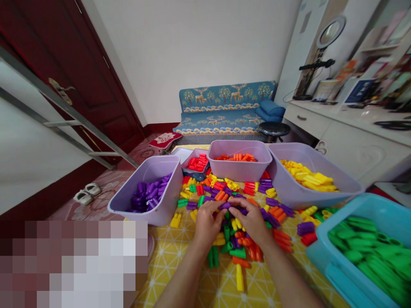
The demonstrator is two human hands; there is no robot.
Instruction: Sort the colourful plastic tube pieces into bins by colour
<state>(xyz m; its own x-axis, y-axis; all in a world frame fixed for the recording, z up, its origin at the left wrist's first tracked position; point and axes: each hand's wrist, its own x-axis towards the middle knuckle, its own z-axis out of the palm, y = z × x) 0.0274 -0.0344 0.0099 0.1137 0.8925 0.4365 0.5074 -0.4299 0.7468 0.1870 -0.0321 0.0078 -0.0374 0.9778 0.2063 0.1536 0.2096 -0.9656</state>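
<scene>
Lying nearest, a single yellow piece (239, 278) on the yellow patterned tablecloth (167, 278). Just beyond it, a loose heap of plastic pieces in orange, green, yellow and purple. Over the heap, left hand (209, 216) and right hand (248, 217) close together, fingers bent and narrow, tips meeting at a purple piece (225, 205) held between them. Exact finger contact partly hidden.

Near right: teal bin (335, 261) of green pieces (369, 239). Left, past the hands: lilac bin with purple pieces (149, 194). Mixed pieces scattered between the bins. Far right: another lilac bin, yellow pieces (308, 175) inside. Far middle: a third lilac bin, orange pieces (239, 158) low in it; just left of it, a small box holding red pieces (198, 162).

Beyond the table: black round stool (274, 128) at right, then blue sofa (221, 117) with deer and trees, against a white wall (205, 42).
</scene>
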